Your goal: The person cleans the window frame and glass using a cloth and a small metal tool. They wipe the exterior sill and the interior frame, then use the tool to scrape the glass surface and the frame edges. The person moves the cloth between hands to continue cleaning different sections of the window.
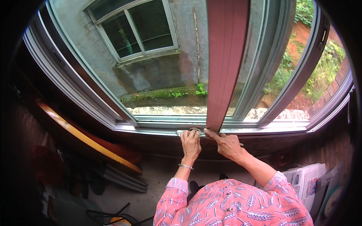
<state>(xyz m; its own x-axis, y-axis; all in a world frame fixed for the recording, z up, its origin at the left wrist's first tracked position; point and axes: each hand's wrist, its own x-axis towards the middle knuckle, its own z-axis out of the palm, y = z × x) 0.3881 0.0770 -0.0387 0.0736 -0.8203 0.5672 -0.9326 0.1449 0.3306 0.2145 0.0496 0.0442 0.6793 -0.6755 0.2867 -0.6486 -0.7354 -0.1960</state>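
Observation:
My left hand (191, 144) is at the bottom track of a sliding window, fingers curled over a crumpled whitish piece (179, 132), perhaps cloth or plastic. To its right, my right hand (230, 144) rests by the foot of a reddish-brown window stile (226, 62), index finger pointing left along the track. A thin, pale stick-like thing (241, 144) protrudes from behind that hand, which appears to grip it; most of it is hidden. Between the hands, small thin strands lie on the aluminium window sill track (158, 130), too blurred to name.
Glass panes fill the window, with a concrete wall (158, 76) and plants outside. At lower left are a yellow-edged round tabletop (93, 138), grey tubes (127, 178) and a black metal frame (113, 213). Stacked printed cartons (305, 183) stand at lower right.

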